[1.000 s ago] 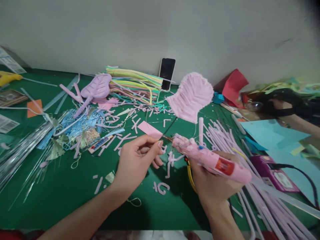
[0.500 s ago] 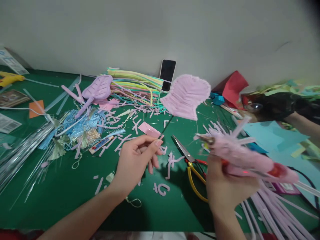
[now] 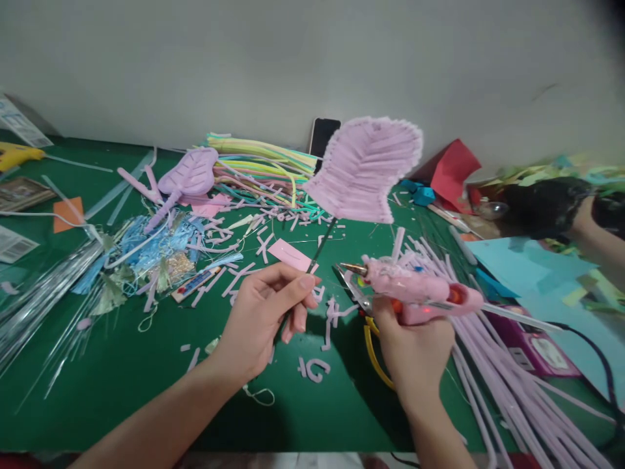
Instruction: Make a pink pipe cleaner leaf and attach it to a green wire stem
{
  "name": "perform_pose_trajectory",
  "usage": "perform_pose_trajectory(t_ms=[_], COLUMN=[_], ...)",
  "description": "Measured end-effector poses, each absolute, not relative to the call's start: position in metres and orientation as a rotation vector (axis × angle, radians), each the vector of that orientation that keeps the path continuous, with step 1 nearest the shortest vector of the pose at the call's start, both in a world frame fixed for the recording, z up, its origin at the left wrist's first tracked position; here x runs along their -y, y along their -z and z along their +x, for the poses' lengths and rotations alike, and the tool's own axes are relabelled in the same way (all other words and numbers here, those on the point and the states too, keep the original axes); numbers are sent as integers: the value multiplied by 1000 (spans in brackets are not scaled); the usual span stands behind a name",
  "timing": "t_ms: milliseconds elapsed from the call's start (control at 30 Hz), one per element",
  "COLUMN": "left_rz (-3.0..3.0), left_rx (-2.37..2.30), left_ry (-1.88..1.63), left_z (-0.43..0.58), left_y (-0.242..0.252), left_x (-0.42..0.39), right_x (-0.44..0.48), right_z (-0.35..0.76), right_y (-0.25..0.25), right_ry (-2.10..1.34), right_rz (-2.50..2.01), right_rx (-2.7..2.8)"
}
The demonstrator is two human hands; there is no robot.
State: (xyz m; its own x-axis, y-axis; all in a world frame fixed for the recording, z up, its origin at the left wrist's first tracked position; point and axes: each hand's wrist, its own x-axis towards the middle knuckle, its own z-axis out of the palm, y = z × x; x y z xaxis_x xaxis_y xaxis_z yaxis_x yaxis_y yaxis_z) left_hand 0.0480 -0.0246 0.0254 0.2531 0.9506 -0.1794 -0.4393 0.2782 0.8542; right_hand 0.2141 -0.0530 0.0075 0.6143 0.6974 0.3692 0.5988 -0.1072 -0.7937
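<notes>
Between the thumb and fingers of my left hand (image 3: 273, 312) is the thin dark stem of a fluffy lilac pipe-cleaner leaf (image 3: 368, 169), held upright above the table. My right hand (image 3: 415, 345) grips a pink hot glue gun (image 3: 420, 290), its metal nozzle pointing left toward the stem, with a clear glue stick out of its back. Nozzle and stem are apart. Yellow-handled scissors (image 3: 374, 355) lie partly hidden behind my right hand. Cut lilac pieces (image 3: 315, 370) are scattered on the green table (image 3: 303, 417) around my hands.
A smooth purple leaf-shaped fan (image 3: 189, 172) lies at the back left, near bundled coloured pipe cleaners (image 3: 263, 153). A phone (image 3: 323, 135) leans on the wall. Long lilac pipe cleaners (image 3: 488, 384) spread at the right. Blue tassels (image 3: 146, 244) and a yellow glue gun (image 3: 19, 156) are leftward.
The glue gun in my right hand has moved left, closer to the stem, and its nozzle is steadier. The lilac leaf has risen slightly and turned. My left hand has barely moved.
</notes>
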Motion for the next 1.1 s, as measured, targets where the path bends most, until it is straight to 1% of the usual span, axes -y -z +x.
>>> perform_pose_trajectory(t_ms=[233, 400, 1100], left_rz=[768, 742, 726], left_rx=[-837, -789, -753], left_ry=[-1051, -1029, -1026], left_z=[50, 50, 51], left_y=[-24, -23, -22], left_x=[25, 25, 24], right_x=[54, 55, 55], right_z=[215, 217, 215], right_y=[2, 4, 3], right_ry=[-116, -56, -24], right_rz=[-1788, -1825, -1828], right_rx=[1143, 1231, 1265])
